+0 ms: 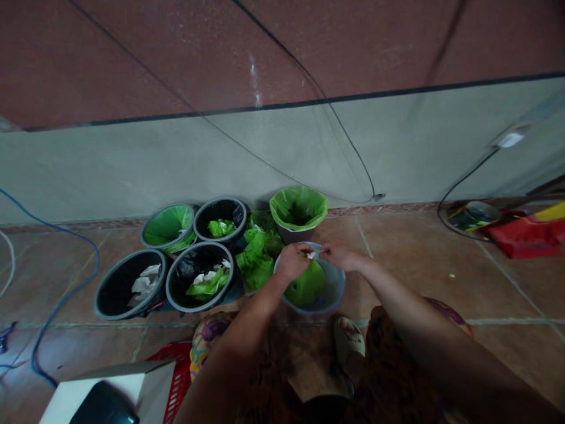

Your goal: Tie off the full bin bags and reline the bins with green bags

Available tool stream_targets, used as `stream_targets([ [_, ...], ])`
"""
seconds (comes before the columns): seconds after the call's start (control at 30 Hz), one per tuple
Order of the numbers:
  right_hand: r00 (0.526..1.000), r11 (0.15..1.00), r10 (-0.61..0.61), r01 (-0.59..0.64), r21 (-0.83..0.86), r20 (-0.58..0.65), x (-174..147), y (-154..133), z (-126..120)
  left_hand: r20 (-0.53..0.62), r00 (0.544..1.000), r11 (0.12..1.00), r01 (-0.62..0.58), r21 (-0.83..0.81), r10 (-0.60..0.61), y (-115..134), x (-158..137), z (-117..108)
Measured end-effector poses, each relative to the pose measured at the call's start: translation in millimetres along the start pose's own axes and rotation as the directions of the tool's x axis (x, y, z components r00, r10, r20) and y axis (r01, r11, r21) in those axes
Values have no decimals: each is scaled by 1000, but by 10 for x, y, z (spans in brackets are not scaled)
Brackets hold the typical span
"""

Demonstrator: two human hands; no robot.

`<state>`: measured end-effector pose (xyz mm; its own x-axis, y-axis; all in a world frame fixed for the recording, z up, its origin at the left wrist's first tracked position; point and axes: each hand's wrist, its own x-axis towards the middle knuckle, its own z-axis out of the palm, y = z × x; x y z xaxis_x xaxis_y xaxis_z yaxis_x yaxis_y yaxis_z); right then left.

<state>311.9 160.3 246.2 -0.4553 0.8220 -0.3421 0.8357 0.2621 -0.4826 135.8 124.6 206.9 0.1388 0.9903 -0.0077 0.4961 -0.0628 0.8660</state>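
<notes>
A pale bluish-grey bin point(338, 288) stands on the floor between my feet and the wall. A green plastic bag point(306, 285) hangs inside its left part. My left hand point(294, 262) is closed over the far left rim, its fingers on the top of the bag, where a small white piece shows at the fingertips. Across a small gap, my right hand point(339, 255) is at the far right rim with its fingers drawn together; what they pinch is too small to make out. Directly behind, a dark bin point(289, 235) carries a green liner point(300, 206) folded over its rim.
Left of my hands lie crumpled green bags point(256, 259). Several dark bins, including a near one point(170, 285), hold white scraps or green bags. A blue cable point(95, 259) crosses the floor at left. A white box point(145, 383) and red basket point(180, 371) sit near left.
</notes>
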Motion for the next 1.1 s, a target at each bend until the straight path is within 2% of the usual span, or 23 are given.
stream_targets([
  [0.07, 996, 999, 45, -45, 2, -72, 6, -9, -5, 30, 994, 993, -110, 34, 109, 47, -38, -4],
  [0.13, 993, 998, 37, -31, 58, -113, 20, -26, -5, 65, 974, 973, -223, 68, 218, 79, -62, -1],
  [0.2, 994, 989, 4, 12, 145, -109, 39, -44, 2, 69, 950, 946, -310, 97, 304, 97, -67, 6],
  [0.27, 998, 965, -8, 25, 263, -66, 54, -59, 10, 17, 939, 935, -343, 94, 343, 107, -54, 10],
  [0.43, 999, 806, -50, 43, 591, -6, 40, -64, 4, -199, 931, 951, -306, 36, 306, 134, -5, -27],
  [0.53, 999, 764, -38, 38, 644, -13, 12, -56, -14, -200, 940, 959, -282, -4, 276, 121, 12, -51],
  [0.63, 1000, 765, -15, 21, 644, -15, 0, -50, -36, -172, 962, 971, -228, -70, 213, 74, 37, -47],
  [0.73, 1000, 795, 23, -12, 606, -10, 7, -27, -51, -133, 977, 976, -183, -119, 167, 27, 61, -37],
  [0.8, 998, 842, 59, -47, 537, -7, 21, 11, -46, -101, 983, 984, -162, -80, 154, -1, 57, -45],
  [0.87, 995, 924, 92, -75, 375, -29, 39, 64, -24, -63, 990, 991, -128, 33, 130, -39, 29, -67],
  [0.93, 991, 984, 123, -114, 138, -53, 54, 115, 11, -24, 997, 985, -62, 163, 67, -99, -8, -90],
  [1.0, 987, 987, 144, -148, -61, -66, 61, 148, 52, -3, 1000, 970, 17, 242, -16, -172, -33, -102],
  [1.1, 983, 971, 166, -177, -160, -82, 60, 161, 90, 19, 992, 957, 112, 268, -122, -270, -22, -95],
])
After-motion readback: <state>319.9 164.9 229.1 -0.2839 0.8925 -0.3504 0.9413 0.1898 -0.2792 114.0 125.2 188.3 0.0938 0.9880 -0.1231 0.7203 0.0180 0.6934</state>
